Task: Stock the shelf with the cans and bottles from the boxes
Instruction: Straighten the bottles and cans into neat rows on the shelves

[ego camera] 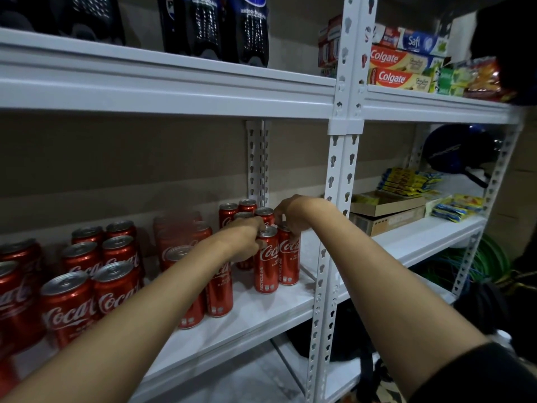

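Both hands at slim cans, axes upright, on shelf point(261, 312). Left hand point(247, 237) grip pinching front can point(266, 260) by rim; right hand point(290, 218) grip around neighbouring can point(288, 257), touching, just right.

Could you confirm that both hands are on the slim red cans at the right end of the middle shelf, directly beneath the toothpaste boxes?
Not quite: the head view shows dark cola bottles on the shelf directly above those slim red cans; the toothpaste boxes sit in the next bay to the right. The rest stands: the left hand and right hand are both on the cans.
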